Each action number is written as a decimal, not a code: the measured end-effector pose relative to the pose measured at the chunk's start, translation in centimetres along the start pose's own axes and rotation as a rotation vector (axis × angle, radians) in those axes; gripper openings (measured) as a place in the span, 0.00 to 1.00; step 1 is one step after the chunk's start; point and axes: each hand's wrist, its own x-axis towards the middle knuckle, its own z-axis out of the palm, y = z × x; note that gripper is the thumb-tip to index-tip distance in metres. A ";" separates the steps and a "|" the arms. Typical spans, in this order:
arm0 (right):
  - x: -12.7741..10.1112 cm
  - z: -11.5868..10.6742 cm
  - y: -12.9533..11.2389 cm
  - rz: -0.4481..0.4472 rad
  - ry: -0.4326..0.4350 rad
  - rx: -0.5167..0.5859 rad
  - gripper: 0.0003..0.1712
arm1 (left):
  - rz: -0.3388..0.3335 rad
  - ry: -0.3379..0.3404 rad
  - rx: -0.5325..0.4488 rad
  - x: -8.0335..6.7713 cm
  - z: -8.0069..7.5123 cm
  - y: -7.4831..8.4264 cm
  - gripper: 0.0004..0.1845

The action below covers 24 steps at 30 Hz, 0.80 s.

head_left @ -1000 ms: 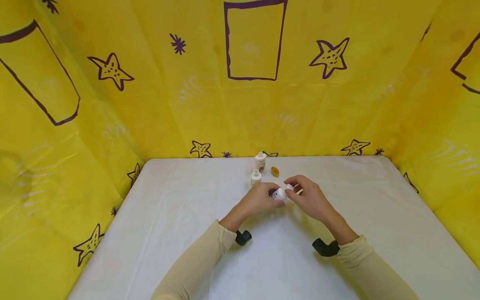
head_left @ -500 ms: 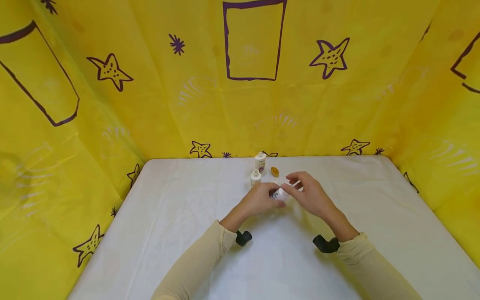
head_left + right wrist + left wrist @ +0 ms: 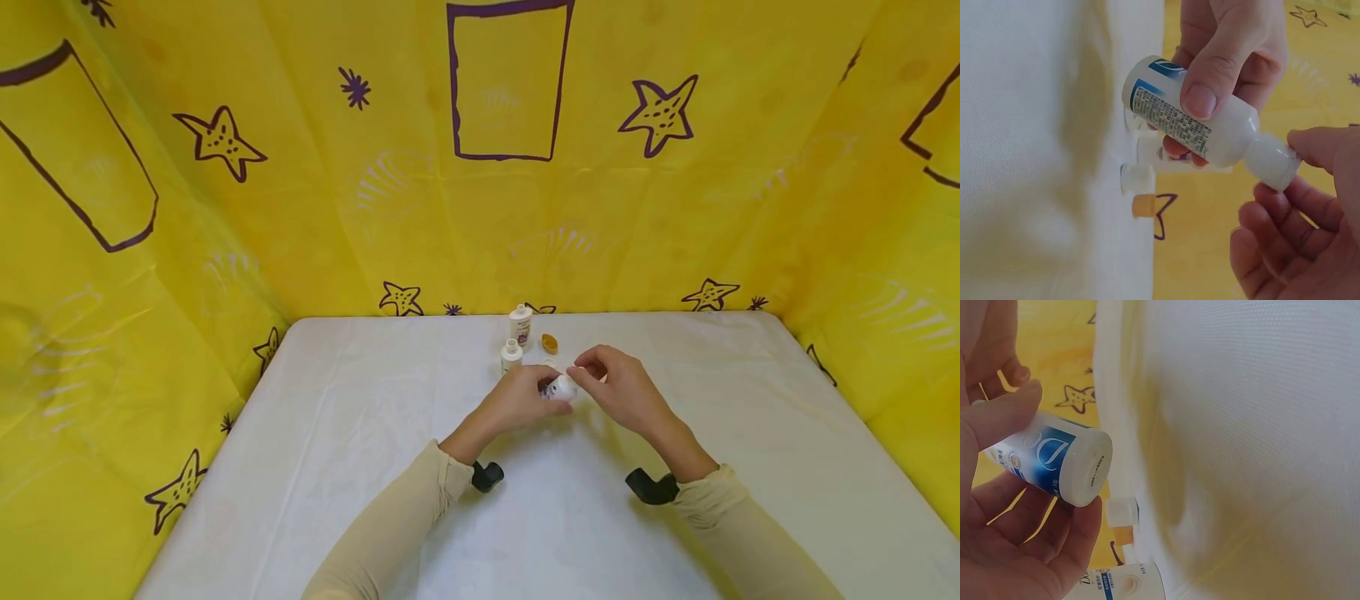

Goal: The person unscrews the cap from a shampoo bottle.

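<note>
My left hand grips a small white lotion bottle with a blue label, tilted above the table. In the left wrist view the bottle's base faces the camera, with thumb and fingers wrapped round its sides. A white bottle cap sits at the neck end. The thumb and fingertips of my right hand pinch this cap in the right wrist view. In the head view the fingers of the right hand mostly hide the cap.
Two white bottles without caps, a front one and a back one, stand beyond the left hand. An orange cap and a loose white cap rest near them on the white-covered table. Yellow curtain surrounds it.
The right hand's fingers loosened and lifted slightly half a second ago, and now they are back together on the cap. The left hand and its bottle have stayed almost still.
</note>
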 end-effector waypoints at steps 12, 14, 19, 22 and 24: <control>0.0 -0.1 -0.1 -0.137 -0.018 0.062 0.18 | 0.019 -0.006 -0.040 0.0 -0.1 -0.2 0.18; 0.0 -0.2 -0.1 -0.089 -0.028 0.059 0.22 | 0.010 -0.013 -0.049 0.0 -0.1 -0.3 0.19; 0.1 -0.3 0.0 0.041 -0.045 -0.008 0.25 | 0.046 -0.002 0.008 0.2 0.2 -0.5 0.17; 0.1 -0.2 0.0 0.068 -0.050 -0.040 0.23 | 0.067 0.002 0.032 0.4 0.4 -0.6 0.16; 0.0 -0.1 0.0 0.057 -0.046 -0.042 0.19 | 0.066 0.002 0.030 0.4 0.5 -0.6 0.17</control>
